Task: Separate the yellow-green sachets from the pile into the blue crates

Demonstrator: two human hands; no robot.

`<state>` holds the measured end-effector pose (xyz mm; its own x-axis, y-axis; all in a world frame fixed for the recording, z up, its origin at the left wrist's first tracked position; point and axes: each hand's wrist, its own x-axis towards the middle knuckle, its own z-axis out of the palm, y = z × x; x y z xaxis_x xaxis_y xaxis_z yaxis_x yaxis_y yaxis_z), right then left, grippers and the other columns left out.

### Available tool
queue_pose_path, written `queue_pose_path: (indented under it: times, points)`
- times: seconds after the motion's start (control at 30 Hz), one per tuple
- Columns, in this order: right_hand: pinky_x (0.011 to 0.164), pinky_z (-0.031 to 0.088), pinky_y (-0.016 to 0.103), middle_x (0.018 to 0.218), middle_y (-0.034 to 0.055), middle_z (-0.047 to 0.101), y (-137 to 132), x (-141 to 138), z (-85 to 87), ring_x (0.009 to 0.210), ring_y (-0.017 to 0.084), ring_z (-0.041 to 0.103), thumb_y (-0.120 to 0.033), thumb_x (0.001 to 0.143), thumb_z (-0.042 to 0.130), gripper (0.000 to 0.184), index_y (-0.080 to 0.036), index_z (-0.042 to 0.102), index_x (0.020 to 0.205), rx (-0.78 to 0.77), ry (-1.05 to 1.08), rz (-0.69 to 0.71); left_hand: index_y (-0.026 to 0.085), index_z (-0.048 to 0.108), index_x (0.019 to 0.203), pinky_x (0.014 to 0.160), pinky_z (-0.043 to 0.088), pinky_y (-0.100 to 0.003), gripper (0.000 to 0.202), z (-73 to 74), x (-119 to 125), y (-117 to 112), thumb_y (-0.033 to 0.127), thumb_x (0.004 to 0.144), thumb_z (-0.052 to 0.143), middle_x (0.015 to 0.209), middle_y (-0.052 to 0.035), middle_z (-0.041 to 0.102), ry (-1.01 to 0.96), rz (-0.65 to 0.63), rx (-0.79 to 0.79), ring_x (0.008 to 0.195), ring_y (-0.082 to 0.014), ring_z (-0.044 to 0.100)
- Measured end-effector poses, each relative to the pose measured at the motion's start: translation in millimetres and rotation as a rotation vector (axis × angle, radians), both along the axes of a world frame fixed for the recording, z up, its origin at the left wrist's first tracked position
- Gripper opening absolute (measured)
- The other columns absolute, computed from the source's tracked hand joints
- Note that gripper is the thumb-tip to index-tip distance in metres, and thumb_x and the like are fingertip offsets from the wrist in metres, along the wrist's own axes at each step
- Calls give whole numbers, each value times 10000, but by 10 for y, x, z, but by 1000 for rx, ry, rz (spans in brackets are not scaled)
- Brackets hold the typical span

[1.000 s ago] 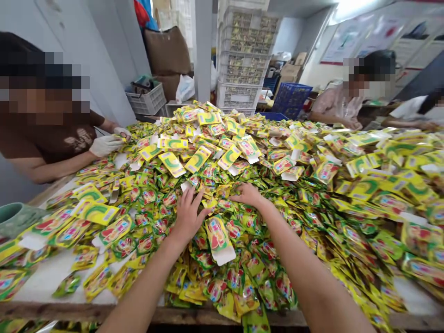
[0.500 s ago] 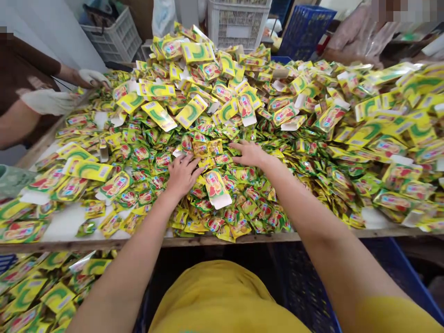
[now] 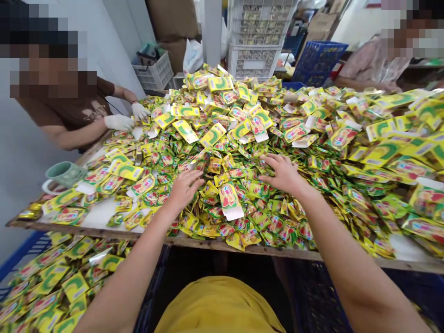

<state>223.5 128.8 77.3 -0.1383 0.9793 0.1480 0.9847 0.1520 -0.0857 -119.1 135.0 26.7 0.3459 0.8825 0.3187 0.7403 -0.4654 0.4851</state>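
My left hand (image 3: 183, 187) lies palm down on a heap of small yellow-green sachets (image 3: 263, 212), fingers stretched out and holding nothing. My right hand (image 3: 282, 173) rests flat on the same heap a little to the right, fingers spread. Between the two hands lies a flat yellow carton sleeve (image 3: 231, 201) with a white flap. More flattened yellow cartons (image 3: 212, 134) are piled farther back across the wooden table (image 3: 104, 230).
A person in a brown shirt at the left works with white-gloved hands (image 3: 120, 122). A green mug (image 3: 65, 173) stands at the table's left end. A blue crate of cartons (image 3: 41, 282) sits below left. White crates (image 3: 255, 60), a blue crate (image 3: 321, 55) and another person are behind.
The view has swung up and to the right. Both hands stay flat on the sachets and have spread a little farther apart; the carton between them has not moved.
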Motion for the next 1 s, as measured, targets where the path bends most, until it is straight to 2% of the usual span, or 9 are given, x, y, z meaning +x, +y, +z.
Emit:
queue_pose_path:
  times: [0.1, 0.17, 0.33, 0.47, 0.6, 0.7, 0.83, 0.93, 1.0]
  points:
    - [973, 316, 586, 1449, 103, 438, -330, -312, 32, 1294, 387, 347, -492, 776, 681, 677, -298, 455, 1384, 23, 61, 246, 278, 380, 1443, 1151, 199, -552, 797, 40, 49, -407, 613, 763, 629, 1512, -97, 382, 68, -89, -39, 1422, -333, 252]
    - [948, 346, 521, 1368, 102, 515, -539, -556, -39, 1223, 349, 430, -424, 769, 703, 661, -301, 462, 1373, -19, 91, 384, 333, 215, 1497, 1145, 133, -614, 1011, 21, 165, -632, 564, 670, 749, 1588, -97, 198, 170, -169, -79, 1453, -375, 131]
    - [825, 379, 403, 960, 88, 673, -717, -806, -338, 956, 264, 562, -137, 817, 573, 380, -193, 601, 1192, -43, 194, 317, 375, 131, 1501, 1119, 68, -675, 1024, 81, 560, -672, 285, 714, 780, 1615, -90, -2, 264, -265, -34, 1463, -390, -9]
    - [852, 382, 394, 910, 47, 706, -607, -609, -364, 923, 236, 580, -104, 836, 553, 241, -213, 678, 1011, 8, 396, 388, 334, 239, 1479, 1088, -49, -711, 934, 214, 796, -416, 155, 706, 732, 1576, -119, 214, 293, -377, -42, 1463, -373, 62]
    - [797, 458, 308, 939, 9, 730, -223, -452, -192, 855, 179, 642, -163, 860, 587, 188, -236, 701, 989, -86, 608, 536, 256, 536, 1241, 1118, -103, -646, 527, 229, 850, -245, 207, 740, 694, 1325, -111, 549, 161, -380, -91, 1376, -313, 338]
    - [850, 454, 330, 1016, 59, 704, 299, -589, -113, 944, 190, 629, -104, 881, 516, 254, -204, 687, 1040, 82, 596, 384, 221, 504, 1216, 1149, 45, -611, 536, 239, 776, -208, 299, 734, 726, 1268, -108, 573, -44, -270, -167, 1245, -282, 483]
    - [905, 415, 360, 979, 52, 671, 912, -896, -192, 969, 215, 579, -67, 641, 774, 332, -200, 702, 937, 67, 502, 416, 189, 520, 1112, 1014, 401, -433, 499, 317, 595, -116, 440, 731, 722, 1137, -88, 601, -451, -94, -332, 1056, -234, 569]
    - [806, 428, 338, 804, 29, 624, 1075, -894, -286, 852, 205, 555, -117, 595, 823, 208, -173, 667, 719, 39, 445, 381, 163, 557, 966, 862, 466, -327, 387, 373, 407, 54, 432, 733, 709, 952, -47, 622, -764, 75, -373, 890, -189, 596]
    - [740, 428, 315, 747, 13, 591, 1073, -789, -317, 779, 188, 538, -164, 636, 810, 182, -167, 652, 727, 17, 424, 340, 163, 562, 933, 783, 467, -291, 372, 403, 265, 154, 427, 722, 717, 834, -4, 603, -950, 207, -329, 763, -151, 583]
